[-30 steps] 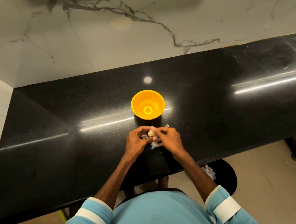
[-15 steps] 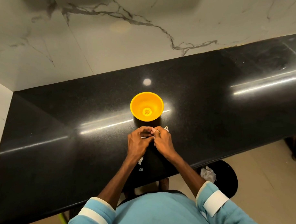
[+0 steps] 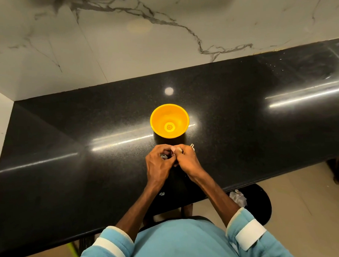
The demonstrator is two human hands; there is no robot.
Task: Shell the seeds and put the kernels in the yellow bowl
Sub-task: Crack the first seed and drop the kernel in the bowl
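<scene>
Compared to a second ago, the left hand (image 3: 158, 166) and right hand (image 3: 188, 162) are pulled in tighter, with fingers (image 3: 164, 147) curled round the seed (image 3: 178, 150), which is mostly hidden. A shell scrap (image 3: 162, 194) is left near the desk (image 3: 70, 170) front edge. The yellow bowl (image 3: 158, 113), mid-desk just behind the hands, probably isn't fed yet.

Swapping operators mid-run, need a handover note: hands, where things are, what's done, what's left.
Left hand and right hand: both curled, fingertips pinching one seed between them, on the near side of the yellow bowl.
Bowl upright on the black counter. Pale pieces lie by the right hand; a shell scrap lies near the counter's front edge.
Done: unclear; only a round mark shows at the bowl's bottom.
Left: finish this seed, drop its kernel in the bowl, shell the rest.
</scene>
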